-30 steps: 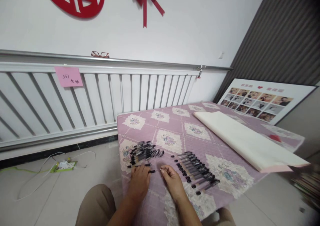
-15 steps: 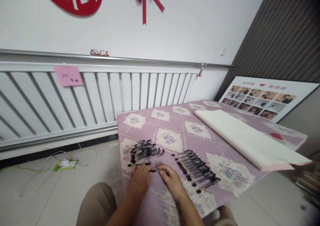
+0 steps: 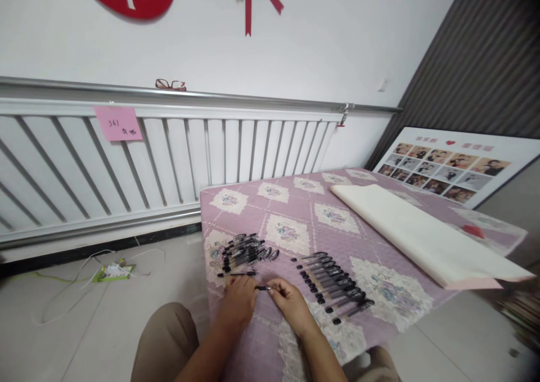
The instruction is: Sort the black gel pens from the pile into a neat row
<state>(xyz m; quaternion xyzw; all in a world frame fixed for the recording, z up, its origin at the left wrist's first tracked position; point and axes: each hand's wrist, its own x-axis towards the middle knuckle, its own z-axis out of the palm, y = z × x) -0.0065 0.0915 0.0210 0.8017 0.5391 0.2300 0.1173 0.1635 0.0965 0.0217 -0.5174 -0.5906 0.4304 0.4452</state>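
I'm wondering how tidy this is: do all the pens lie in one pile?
No, a pile lies beyond the left hand, while a row of pens lies right of the right hand.

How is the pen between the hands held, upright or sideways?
Sideways: the pen points from the left hand across toward the right hand. Capped or not, I cannot tell.

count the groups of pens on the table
2: a jumbled pile of pens on the left, and a slanted row of pens farther right. A loose pen lies apart, below the pile. Overlapping pens may be hidden.
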